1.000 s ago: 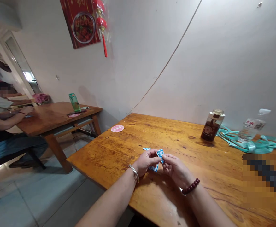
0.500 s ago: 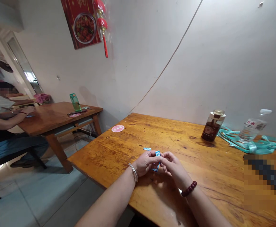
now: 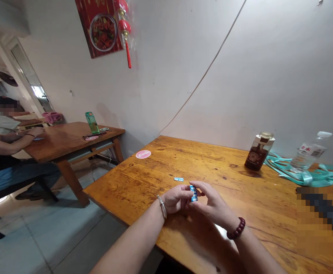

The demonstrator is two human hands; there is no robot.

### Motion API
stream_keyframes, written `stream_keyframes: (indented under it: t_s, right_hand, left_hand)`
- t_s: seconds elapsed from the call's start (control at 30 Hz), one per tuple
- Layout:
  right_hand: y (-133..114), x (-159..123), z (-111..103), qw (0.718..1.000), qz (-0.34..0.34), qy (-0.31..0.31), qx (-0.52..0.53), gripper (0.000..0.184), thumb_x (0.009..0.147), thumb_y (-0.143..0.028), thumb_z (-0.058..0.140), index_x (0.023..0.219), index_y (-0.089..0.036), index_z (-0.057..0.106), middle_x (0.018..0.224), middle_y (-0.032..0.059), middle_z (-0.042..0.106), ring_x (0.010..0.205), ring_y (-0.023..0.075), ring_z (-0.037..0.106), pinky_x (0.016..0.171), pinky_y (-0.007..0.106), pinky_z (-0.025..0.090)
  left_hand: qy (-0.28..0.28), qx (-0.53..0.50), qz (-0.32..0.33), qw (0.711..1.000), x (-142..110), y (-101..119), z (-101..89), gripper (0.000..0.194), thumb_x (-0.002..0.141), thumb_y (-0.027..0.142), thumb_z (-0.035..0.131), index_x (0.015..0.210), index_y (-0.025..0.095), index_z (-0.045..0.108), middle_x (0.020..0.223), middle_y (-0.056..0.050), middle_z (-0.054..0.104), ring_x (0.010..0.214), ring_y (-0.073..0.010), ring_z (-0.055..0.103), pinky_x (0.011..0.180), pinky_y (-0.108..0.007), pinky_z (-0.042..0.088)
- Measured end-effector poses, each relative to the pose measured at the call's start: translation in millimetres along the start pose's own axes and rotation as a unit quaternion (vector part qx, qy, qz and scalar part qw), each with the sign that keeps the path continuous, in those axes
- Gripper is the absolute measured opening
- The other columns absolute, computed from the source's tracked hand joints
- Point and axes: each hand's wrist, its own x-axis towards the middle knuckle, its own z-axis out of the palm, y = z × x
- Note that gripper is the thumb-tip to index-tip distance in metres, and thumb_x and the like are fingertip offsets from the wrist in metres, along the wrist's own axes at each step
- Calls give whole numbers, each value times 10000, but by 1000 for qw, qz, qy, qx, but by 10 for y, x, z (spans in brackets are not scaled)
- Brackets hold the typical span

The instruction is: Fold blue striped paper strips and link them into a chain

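Observation:
A small blue-and-white striped piece (image 3: 193,193), which looks like a folded strip, is held upright just above the table (image 3: 143,179). My left hand (image 3: 177,198) is closed on it, with the thumb across its near face. From the other side, my right hand (image 3: 210,199) pinches the same piece, index finger at its top and thumb near its bottom edge. The remaining fingers of both hands are partly hidden behind it. Beyond my hands lies a flat blue-and-white piece (image 3: 179,179) with a similar pattern.
A round pink sticker (image 3: 143,154) is at the table's far left. A brown drink bottle (image 3: 258,154), teal ribbon (image 3: 277,167) and a clear water bottle (image 3: 309,156) stand at the right, behind a blurred dark object (image 3: 323,209). Another person (image 3: 9,148) sits at a neighbouring table (image 3: 60,140).
The striped piece has turned, so more of its broad striped face shows. The right hand has shifted, its index finger now over the top and its thumb lower.

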Motion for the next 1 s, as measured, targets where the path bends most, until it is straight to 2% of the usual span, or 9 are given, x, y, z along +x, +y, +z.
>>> stream_keyframes:
  t_s: [0.2,0.27,0.37,0.43,0.57,0.67,0.8,0.9,1.0]
  right_hand:
    - [29,-6,62,1000,21,20,2,409,658,-223,572,1058,-226,490,1027,46,547,924,186,494,814,339,398]
    - [29,-12,67,999,34,15,11,444,643,-249,591,1073,-226,486,1029,46,548,923,191,493,819,347,393]
    - [-3,-13,21,996,67,-7,62,506,668,-287,579,1151,-247,434,1103,43,513,967,192,476,822,341,395]
    - [-29,-7,-32,990,92,-12,105,426,722,-304,525,1139,-252,452,1107,43,508,961,186,482,804,331,407]
    - [-42,6,-112,985,99,-13,141,203,733,-317,513,896,-217,580,914,38,556,818,163,525,723,301,427]
    - [-21,0,-139,990,82,-6,117,99,720,-273,521,727,-190,573,780,17,542,723,135,515,663,271,418]
    - [18,-58,-186,991,101,-45,81,65,710,-224,506,681,-179,543,645,-10,518,595,104,467,539,224,376]
    - [118,-149,-254,990,121,-35,62,76,704,-226,498,655,-175,525,586,-28,485,543,90,418,494,207,334]
    - [321,-266,-345,987,150,40,39,102,705,-240,482,629,-175,502,559,-41,451,526,88,392,494,207,320]
  left_hand:
    - [-9,-24,3,1000,15,-23,-26,277,673,254,602,901,98,569,808,-52,532,594,-62,480,519,-180,344]
    - [-3,-20,7,1000,16,-22,-30,272,667,260,606,877,91,572,794,-53,534,608,-68,485,528,-183,344]
    - [13,-5,4,1000,8,-15,-27,240,664,277,603,813,92,572,734,-42,531,575,-63,473,527,-191,340]
    - [20,11,-6,1000,1,-18,-26,205,662,278,601,763,105,561,648,-15,508,516,-51,444,495,-187,320]
    - [9,70,-24,997,-6,-49,-41,187,645,276,609,689,109,538,562,12,458,451,-44,410,441,-182,287]
    - [4,130,-27,991,2,-67,-52,209,655,299,587,705,98,556,560,10,460,437,-41,400,432,-179,284]
    - [17,243,-27,970,14,-63,-9,234,658,335,578,664,102,562,507,23,447,425,-35,387,438,-169,297]
    - [22,310,-46,949,15,-55,86,291,663,385,563,775,117,585,538,20,467,429,-46,413,438,-176,335]
    - [64,370,-55,925,52,-51,201,411,677,434,524,991,169,542,605,17,494,406,-58,425,405,-194,348]
